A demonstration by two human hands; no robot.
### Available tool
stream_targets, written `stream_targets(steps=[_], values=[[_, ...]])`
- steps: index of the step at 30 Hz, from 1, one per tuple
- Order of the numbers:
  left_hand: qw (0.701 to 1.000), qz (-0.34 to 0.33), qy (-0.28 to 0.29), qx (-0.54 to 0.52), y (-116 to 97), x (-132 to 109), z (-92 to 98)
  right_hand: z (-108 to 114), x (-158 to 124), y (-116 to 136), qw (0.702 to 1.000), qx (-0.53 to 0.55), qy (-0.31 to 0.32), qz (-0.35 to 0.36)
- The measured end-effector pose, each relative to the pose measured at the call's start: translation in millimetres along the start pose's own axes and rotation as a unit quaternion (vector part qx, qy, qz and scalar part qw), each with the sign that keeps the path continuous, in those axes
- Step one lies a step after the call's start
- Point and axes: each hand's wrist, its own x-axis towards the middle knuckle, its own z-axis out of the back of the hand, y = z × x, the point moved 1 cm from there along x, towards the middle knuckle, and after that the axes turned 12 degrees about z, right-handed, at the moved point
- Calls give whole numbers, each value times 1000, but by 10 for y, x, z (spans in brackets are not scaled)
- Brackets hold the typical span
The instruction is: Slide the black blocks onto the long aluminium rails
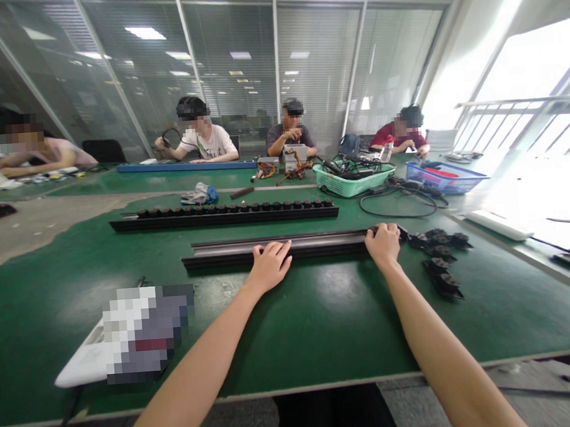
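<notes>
A long black rail (220,260) with a grey inner channel lies across the green table in front of me. My left hand (272,266) rests on its middle, fingers spread, steadying nothing visible beyond the rail. At the rail's right end, my right hand (384,242) has its fingers curled over the near end of a linked strip of black pieces (438,251). Exactly where strip and rail meet is hidden under that hand. The strip trails off to the right and bends toward me. Farther back lies a second black rail (227,219), lined with similar round black pieces.
A white and dark device (85,361), partly pixelated, sits at the left front. Behind the rails are gloves (200,194), a green basket (356,182) of cables, a blue basket (443,179) and a loose black cable (397,212). Several people sit along the far side.
</notes>
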Motion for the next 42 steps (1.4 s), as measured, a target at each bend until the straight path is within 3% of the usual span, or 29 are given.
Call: stream_targets(steps=[42], values=[[1000,4,5,1,-6,-6,17,8,23,-130,1000,-2,-14,-22]])
